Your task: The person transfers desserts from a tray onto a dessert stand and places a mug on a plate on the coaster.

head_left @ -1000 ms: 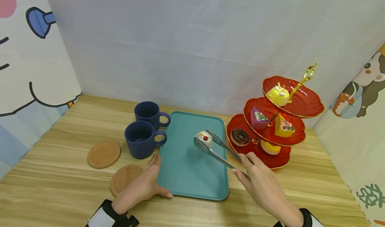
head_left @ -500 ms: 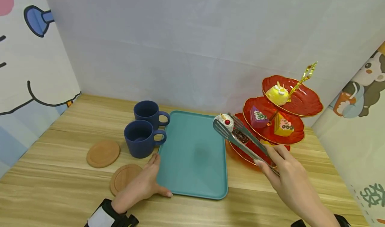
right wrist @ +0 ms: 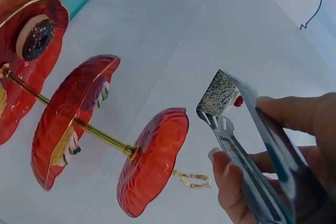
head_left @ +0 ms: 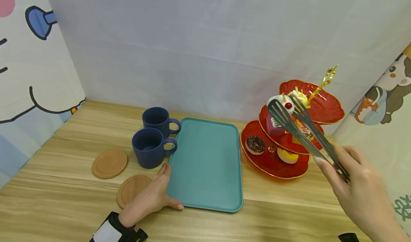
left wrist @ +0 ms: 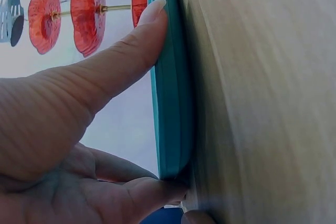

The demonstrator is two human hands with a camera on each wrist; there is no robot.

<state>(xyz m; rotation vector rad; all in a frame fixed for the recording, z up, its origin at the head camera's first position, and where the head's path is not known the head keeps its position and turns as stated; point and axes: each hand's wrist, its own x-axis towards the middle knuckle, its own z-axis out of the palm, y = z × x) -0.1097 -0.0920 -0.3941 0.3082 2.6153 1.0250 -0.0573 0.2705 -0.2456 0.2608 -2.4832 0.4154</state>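
Observation:
My right hand (head_left: 363, 188) grips a pair of metal serving tongs (right wrist: 262, 182) by its arms. Between the tongs' tips is a small white cake (right wrist: 218, 94) topped with a red cherry. In the head view it overlaps the upper tiers of a red three-tier cake stand (head_left: 324, 106); the right wrist view shows it apart from the stand, beyond the top tier. My left hand (head_left: 152, 194) lies at the near left corner of a teal tray (head_left: 208, 167), thumb along the front edge and fingers along the left side. The left wrist view has the thumb touching the tray's rim.
Two navy mugs (head_left: 149, 149) stand left of the tray, handles toward it. Two round wooden coasters (head_left: 110, 163) lie further left. On the stand sit a chocolate donut (head_left: 255, 144), a yellow pastry (head_left: 287, 156) and several cakes. A pale cloth wall (head_left: 192, 56) rises behind.
My right hand has carried the tongs and white cake up and to the right, from over the tray past the donut to the upper tiers. The left hand stays at the tray corner.

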